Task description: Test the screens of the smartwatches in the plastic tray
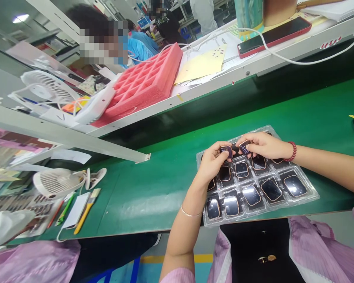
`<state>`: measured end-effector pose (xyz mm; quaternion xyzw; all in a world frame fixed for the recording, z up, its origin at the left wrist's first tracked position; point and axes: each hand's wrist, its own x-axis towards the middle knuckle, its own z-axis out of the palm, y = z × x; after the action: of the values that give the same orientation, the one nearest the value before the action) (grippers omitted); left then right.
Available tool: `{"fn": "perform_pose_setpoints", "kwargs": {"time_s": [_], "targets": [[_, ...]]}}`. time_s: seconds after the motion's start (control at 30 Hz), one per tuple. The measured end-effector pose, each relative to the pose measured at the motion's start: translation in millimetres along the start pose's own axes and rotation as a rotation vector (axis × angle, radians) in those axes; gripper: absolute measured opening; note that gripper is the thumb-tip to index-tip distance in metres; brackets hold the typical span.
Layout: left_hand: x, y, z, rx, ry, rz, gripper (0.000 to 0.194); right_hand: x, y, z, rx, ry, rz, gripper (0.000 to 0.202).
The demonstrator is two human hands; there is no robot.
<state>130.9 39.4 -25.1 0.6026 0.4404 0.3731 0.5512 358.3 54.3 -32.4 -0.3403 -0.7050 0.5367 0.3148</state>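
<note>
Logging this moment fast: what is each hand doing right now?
Left hand: closed on a small watch body above the clear tray.
Right hand: closed on another watch body.

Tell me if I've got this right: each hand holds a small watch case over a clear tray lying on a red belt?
Not quite: the belt is green, as the head view shows. The rest stands: the left hand and right hand each hold a watch case over the clear tray.

The tray lies on the belt, watches in it; a fan sits far left.
</note>
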Motion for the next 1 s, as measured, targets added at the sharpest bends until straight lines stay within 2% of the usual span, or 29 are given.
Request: {"fn": "perform_pose_setpoints", "kwargs": {"time_s": [0.43, 0.6, 0.8, 1.0], "targets": [[-2, 1, 0.2, 0.007, -0.01, -0.016, 0.018, -1, -3, 1, 0.001, -0.006, 0.039, 0.03], [1, -6, -1.3, -0.017, 0.036, 0.025, 0.035, 0, 0, -1, 0.034, 0.008, 0.02, 0.04], [2, -6, -2.2, -0.046, 0.082, 0.023, 0.03, -2, 4, -1, -0.062, -0.009, -0.058, 0.045], [1, -5, -2.1, -0.026, 0.074, 0.017, 0.031, -2, 3, -1, -0.004, -0.02, -0.03, 0.042]]}}
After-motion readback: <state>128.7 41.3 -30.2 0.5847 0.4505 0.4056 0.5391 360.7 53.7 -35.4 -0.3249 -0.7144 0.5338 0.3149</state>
